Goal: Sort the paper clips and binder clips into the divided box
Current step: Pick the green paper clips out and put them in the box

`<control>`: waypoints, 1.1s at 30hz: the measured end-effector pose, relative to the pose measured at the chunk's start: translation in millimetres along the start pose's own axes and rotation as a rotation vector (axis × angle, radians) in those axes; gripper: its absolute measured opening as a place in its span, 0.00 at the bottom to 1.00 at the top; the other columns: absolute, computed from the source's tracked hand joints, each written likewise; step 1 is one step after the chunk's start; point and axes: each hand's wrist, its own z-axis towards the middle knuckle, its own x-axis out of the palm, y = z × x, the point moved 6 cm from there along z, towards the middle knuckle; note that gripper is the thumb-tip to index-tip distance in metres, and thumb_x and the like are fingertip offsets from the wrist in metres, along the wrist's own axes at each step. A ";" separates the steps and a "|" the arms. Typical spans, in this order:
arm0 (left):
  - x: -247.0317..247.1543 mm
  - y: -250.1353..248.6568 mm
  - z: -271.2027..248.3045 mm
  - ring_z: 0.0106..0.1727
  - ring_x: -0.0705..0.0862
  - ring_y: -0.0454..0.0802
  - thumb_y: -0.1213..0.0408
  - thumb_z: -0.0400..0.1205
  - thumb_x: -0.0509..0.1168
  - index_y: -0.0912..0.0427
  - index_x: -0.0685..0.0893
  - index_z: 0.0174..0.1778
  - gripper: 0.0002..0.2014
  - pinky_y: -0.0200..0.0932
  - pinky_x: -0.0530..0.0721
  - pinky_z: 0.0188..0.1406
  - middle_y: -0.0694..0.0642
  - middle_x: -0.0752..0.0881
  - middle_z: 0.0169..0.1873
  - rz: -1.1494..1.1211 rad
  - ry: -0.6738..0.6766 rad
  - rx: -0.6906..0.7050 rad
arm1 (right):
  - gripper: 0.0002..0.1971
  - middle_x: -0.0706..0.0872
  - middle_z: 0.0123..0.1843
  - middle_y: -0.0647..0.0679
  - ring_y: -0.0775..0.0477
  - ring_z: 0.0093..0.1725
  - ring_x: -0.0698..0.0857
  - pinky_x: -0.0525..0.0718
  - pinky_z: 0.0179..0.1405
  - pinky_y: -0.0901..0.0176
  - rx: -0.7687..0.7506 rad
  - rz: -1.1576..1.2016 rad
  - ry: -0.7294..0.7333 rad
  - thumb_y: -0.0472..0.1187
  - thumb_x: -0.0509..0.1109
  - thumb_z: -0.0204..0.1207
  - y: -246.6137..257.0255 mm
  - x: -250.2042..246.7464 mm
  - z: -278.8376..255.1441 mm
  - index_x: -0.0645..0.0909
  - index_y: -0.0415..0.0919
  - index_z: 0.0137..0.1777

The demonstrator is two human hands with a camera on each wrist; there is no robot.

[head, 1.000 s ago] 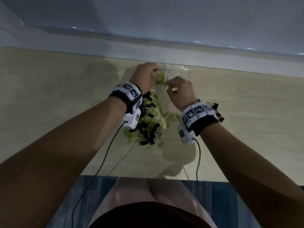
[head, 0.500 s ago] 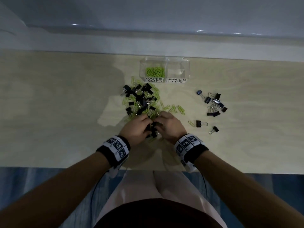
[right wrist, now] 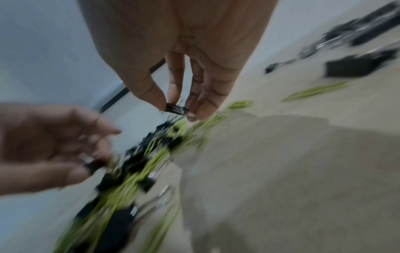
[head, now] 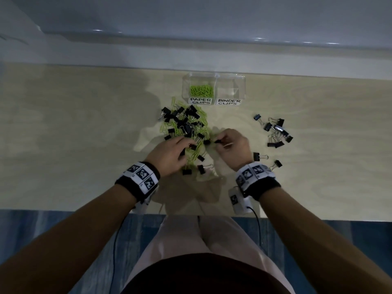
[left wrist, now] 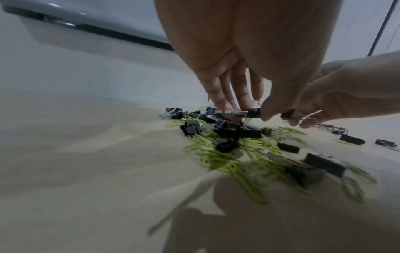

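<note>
Pale wood bench [head: 84,134] against a grey wall. Divided box [head: 241,85] at the far edge: left cell holds some green paper clips [head: 201,90], the right cell, labelled for binder clips, looks empty. Mixed pile [head: 186,128] mid-bench is mostly unsorted; a binder-clip cluster [head: 275,132] sits loose to the right. Right hand [head: 233,151] pinches a black binder clip [right wrist: 176,108] between thumb and fingers. Left hand [head: 169,155] has curled fingers on a clip in the pile. Early stage, I'd say.
</note>
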 end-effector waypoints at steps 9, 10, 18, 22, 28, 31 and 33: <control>-28.2 33.0 -4.2 0.53 0.82 0.54 0.67 0.80 0.64 0.60 0.78 0.67 0.18 0.51 0.83 0.55 0.60 0.85 0.56 0.051 -0.222 -0.070 | 0.09 0.82 0.49 0.38 0.36 0.45 0.82 0.83 0.42 0.48 -0.101 -0.450 -0.209 0.33 0.71 0.67 -44.0 -63.8 2.7 0.83 0.36 0.48; -25.9 32.2 -6.2 0.57 0.81 0.57 0.66 0.80 0.65 0.60 0.80 0.65 0.17 0.52 0.82 0.58 0.60 0.85 0.57 0.072 -0.222 -0.063 | 0.09 0.83 0.48 0.39 0.36 0.44 0.82 0.84 0.43 0.45 -0.157 -0.478 -0.171 0.32 0.70 0.66 -35.9 -55.7 0.3 0.84 0.36 0.47; 42.8 -5.6 -30.3 0.53 0.80 0.56 0.54 0.79 0.67 0.58 0.82 0.59 0.16 0.52 0.84 0.50 0.57 0.79 0.57 0.068 0.144 0.005 | 0.07 0.84 0.45 0.42 0.38 0.44 0.82 0.84 0.42 0.46 -0.341 -0.507 0.297 0.40 0.69 0.70 11.2 42.6 -17.7 0.85 0.38 0.44; 52.2 -2.5 -25.8 0.50 0.82 0.65 0.60 0.76 0.69 0.66 0.84 0.51 0.14 0.56 0.85 0.45 0.65 0.80 0.54 0.028 0.083 -0.065 | 0.11 0.78 0.52 0.43 0.41 0.48 0.80 0.81 0.43 0.53 -0.177 -0.523 0.304 0.41 0.72 0.70 11.9 58.6 -11.7 0.82 0.38 0.51; 25.7 6.6 -22.9 0.48 0.76 0.51 0.64 0.75 0.68 0.60 0.82 0.48 0.08 0.44 0.78 0.47 0.57 0.77 0.51 -0.136 -0.062 -0.135 | 0.03 0.74 0.46 0.47 0.45 0.40 0.78 0.80 0.38 0.56 -0.084 -0.428 0.324 0.37 0.70 0.68 12.7 50.9 -7.5 0.80 0.38 0.40; -0.4 25.1 -22.1 0.51 0.75 0.49 0.66 0.74 0.68 0.58 0.80 0.50 0.09 0.40 0.75 0.50 0.55 0.75 0.53 -0.148 -0.201 -0.196 | 0.03 0.73 0.39 0.52 0.52 0.36 0.74 0.72 0.35 0.70 -0.047 -0.278 0.190 0.34 0.70 0.66 7.1 24.6 -6.1 0.78 0.40 0.36; -14.5 35.9 -18.7 0.55 0.74 0.51 0.67 0.75 0.68 0.58 0.80 0.53 0.11 0.40 0.74 0.50 0.56 0.75 0.55 -0.064 -0.272 -0.212 | 0.06 0.74 0.38 0.52 0.58 0.34 0.75 0.70 0.34 0.80 -0.018 -0.188 0.027 0.32 0.73 0.65 -3.9 -3.5 -4.6 0.80 0.41 0.37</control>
